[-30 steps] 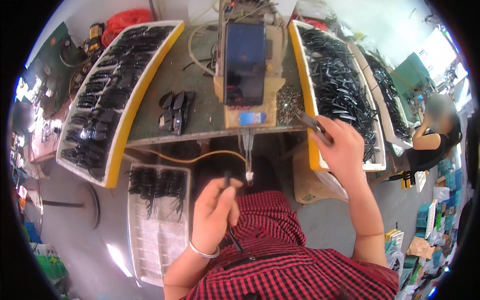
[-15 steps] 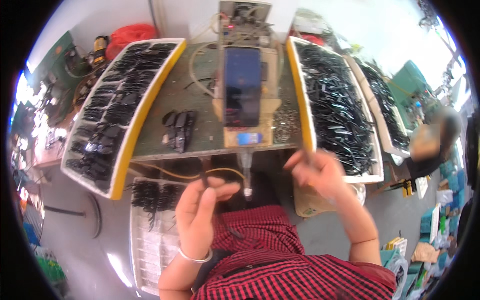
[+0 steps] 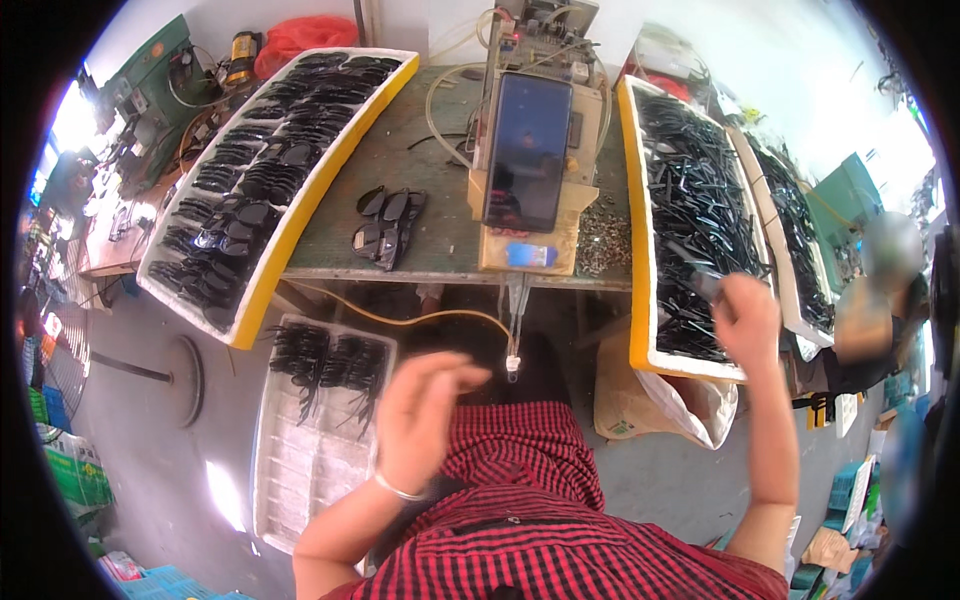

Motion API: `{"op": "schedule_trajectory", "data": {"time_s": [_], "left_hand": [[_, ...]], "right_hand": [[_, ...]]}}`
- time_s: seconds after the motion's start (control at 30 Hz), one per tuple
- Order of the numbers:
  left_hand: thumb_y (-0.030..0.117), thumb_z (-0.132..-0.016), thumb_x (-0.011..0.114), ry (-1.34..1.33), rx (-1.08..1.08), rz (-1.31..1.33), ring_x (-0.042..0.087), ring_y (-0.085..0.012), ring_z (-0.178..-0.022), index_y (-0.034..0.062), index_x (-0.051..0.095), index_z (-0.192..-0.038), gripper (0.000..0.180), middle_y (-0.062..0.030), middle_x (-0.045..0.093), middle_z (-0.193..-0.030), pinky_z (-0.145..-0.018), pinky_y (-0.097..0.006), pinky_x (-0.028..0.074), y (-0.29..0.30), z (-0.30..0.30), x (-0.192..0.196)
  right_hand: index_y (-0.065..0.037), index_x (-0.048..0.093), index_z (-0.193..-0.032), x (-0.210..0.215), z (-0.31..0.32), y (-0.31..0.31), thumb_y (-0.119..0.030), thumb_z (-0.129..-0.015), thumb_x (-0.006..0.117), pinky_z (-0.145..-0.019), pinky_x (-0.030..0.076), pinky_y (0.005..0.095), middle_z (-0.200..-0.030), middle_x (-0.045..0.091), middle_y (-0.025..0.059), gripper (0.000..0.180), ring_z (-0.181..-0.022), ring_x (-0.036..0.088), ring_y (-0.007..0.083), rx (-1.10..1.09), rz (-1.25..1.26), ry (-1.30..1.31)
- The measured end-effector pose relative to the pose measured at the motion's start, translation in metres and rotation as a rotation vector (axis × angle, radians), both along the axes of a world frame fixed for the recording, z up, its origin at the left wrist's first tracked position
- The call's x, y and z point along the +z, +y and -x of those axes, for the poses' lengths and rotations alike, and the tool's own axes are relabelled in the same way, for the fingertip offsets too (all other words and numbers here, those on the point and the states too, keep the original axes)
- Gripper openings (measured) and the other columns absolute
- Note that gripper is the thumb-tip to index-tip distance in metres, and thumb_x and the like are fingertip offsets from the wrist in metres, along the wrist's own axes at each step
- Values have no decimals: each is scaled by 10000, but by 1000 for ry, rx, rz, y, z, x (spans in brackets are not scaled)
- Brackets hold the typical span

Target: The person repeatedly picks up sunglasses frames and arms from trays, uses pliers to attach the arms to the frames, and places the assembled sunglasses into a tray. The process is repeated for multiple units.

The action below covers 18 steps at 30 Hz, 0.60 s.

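Right hand (image 3: 745, 320): has swung out to 3 o'clock, over the tray of dark arm pieces (image 3: 690, 215), fingers closed on one.
Left hand (image 3: 425, 415): at 6 o'clock above the lap, loosely curled; grip unclear, blurred.
Change: the thin piece it held earlier is no longer visible.
Bench (image 3: 440, 170): small pile of sunglasses (image 3: 385, 225) unchanged.

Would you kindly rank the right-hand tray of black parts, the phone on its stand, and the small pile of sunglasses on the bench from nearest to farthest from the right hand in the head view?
From the right hand:
1. Tray of black parts, directly under the hand, at the right.
2. Phone, centre of the bench.
3. Pile of sunglasses, left of the phone.
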<state>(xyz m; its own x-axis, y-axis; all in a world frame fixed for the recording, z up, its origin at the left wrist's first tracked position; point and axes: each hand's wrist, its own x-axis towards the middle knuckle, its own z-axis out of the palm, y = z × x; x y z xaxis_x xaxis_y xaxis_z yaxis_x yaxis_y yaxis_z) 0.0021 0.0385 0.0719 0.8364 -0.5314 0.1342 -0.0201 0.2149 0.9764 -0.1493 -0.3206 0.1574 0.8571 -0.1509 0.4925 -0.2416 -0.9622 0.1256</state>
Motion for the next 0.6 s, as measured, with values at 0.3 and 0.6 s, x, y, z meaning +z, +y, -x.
{"op": "schedule_trajectory", "data": {"time_s": [0.3, 0.6], "left_hand": [[148, -893, 589, 652, 925, -157, 623, -159, -795, 48, 609, -1059, 195, -68, 657, -890, -724, -304, 525, 203, -34, -193], [113, -894, 540, 1227, 1000, -94, 614, -251, -815, 33, 584, -1085, 211, -132, 640, -998, -703, -357, 542, 254, -77, -364]], "right_hand": [[0, 577, -1215, -29, 30, -90, -127, -940, 587, -882, 448, 302, -1134, 617, 71, 303, -1002, 583, 166, -85, -492, -225], [-13, 332, -1397, -79, 7, 118, -326, -994, 441, -882, 424, 377, -1021, 566, 132, 522, -932, 535, 208, 129, -1756, -303]]}}
